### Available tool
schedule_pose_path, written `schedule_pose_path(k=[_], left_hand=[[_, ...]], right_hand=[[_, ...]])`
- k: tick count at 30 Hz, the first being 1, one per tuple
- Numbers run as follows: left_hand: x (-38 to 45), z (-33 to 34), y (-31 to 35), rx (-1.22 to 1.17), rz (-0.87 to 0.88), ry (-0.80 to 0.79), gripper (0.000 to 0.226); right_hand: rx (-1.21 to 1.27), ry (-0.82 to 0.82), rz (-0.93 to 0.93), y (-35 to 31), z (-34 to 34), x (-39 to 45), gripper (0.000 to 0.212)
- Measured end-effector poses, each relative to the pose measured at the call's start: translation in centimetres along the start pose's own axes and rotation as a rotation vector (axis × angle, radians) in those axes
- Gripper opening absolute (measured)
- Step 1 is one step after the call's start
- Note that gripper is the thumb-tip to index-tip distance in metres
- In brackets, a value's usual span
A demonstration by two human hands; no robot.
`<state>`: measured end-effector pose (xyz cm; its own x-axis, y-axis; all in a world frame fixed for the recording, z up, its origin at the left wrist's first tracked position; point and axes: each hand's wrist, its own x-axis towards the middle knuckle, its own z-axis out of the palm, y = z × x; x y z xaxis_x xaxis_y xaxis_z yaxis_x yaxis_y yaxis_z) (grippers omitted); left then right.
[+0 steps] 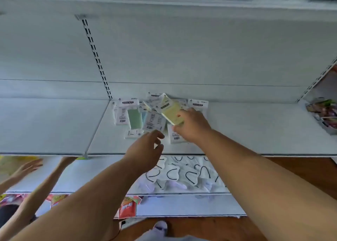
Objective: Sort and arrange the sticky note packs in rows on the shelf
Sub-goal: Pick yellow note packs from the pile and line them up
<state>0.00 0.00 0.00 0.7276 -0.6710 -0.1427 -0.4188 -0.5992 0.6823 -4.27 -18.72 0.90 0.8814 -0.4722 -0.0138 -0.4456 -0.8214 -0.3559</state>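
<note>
Two hands reach over your shelf [237, 131]: right hand [193, 125] grips a yellow sticky note pack [172, 111], left hand [145, 149] hovers loosely open.

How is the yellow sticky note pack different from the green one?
The yellow pack is gripped by the right hand and tilted above the pile; the green pack lies flat on the shelf, with no hand touching it. The yellow pack's label end points up and away; the green pack sits between other packs. Both are clear-wrapped packs with a white label.
</note>
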Motion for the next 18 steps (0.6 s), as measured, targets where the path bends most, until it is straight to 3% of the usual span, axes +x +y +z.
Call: schedule_pose_path(k=[4, 9, 13, 16, 18], left_hand=[[4.0, -0.6, 0.2, -0.269, -0.107, -0.099, 0.027], [7.1, -0.7, 1.6, -0.49, -0.245, -0.194, 0.03], [9.0, -0.4, 2.8, -0.648, -0.274, -0.117, 0.021], [9.7, 0.9, 4.0, -0.599, -0.244, -0.037, 0.016], [10.0, 1.8, 5.3, -0.547, -0.189, -0.048, 0.014]], right_hand=[[-0.25, -0.094, 0.074, -0.8, 1.1, 2.8, 0.071], [-0.198, 0.015, 0.158, -0.6, 1.1, 4.2, 0.077], [0.105, 0.024, 0.176, -0.1, -0.5, 3.5, 0.08], [0.403, 0.027, 0.154, 1.3, -1.3, 1.9, 0.079], [0.597, 0.071, 0.21, 3.4, -2.0, 0.6, 0.068]])
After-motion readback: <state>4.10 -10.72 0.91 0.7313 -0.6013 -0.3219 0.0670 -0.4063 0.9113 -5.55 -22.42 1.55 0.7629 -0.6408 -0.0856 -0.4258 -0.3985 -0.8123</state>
